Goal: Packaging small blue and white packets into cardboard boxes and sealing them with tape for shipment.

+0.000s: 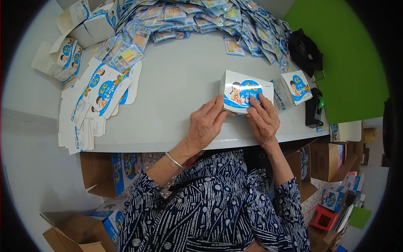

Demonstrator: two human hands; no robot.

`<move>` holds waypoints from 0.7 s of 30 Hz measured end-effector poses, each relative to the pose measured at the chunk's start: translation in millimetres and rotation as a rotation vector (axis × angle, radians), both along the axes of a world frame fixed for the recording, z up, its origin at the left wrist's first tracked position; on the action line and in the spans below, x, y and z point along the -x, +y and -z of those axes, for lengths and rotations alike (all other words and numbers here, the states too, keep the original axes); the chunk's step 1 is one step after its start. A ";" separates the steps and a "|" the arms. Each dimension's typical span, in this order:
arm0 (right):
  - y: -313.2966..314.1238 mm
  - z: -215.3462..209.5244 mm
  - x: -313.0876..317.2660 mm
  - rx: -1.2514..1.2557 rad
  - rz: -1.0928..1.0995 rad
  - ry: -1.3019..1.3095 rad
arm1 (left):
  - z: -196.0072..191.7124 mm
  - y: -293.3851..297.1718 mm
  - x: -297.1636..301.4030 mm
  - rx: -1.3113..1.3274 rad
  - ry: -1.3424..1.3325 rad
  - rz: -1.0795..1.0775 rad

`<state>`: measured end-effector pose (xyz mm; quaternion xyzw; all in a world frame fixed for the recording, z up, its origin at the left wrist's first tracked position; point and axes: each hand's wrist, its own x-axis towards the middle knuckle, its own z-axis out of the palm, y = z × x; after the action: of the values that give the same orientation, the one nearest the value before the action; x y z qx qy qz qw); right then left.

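Note:
A closed white and blue carton (239,80) with a cartoon child printed on it is between my hands, near the front of the table. My left hand (205,124) holds its near left corner, thumb low along the front edge and fingers at the side. My right hand (264,119) lies over its near right part, the fingertips on the printed face and the thumb at the front edge. The carton's underside is hidden. Just right of it stands a similar carton (296,88), and beside that a black tape dispenser (313,110) with a green core.
Small clear packets (201,19) are heaped along the table's far side. Flattened cartons (94,98) are stacked at the left, with open cartons (63,59) behind them. A black cloth-like bundle (305,50) lies at the right. Brown cardboard boxes (96,176) stand below the table edge.

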<state>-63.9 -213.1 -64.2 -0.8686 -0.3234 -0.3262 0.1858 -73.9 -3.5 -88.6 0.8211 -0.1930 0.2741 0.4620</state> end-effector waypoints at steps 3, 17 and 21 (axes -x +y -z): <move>0.2 0.0 0.3 -0.012 -0.006 0.006 | -8.1 1.4 0.6 0.017 0.003 0.022; -1.5 2.9 -0.6 -0.007 0.008 -0.004 | -3.9 7.8 1.5 0.049 0.052 0.085; -1.6 0.3 4.2 -0.014 0.026 0.050 | -4.1 8.1 5.0 0.336 0.387 0.155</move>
<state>-68.1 -214.7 -64.5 -0.8793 -0.3049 -0.3090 0.1958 -78.9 4.6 -84.5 0.7528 -0.1151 0.1039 0.6397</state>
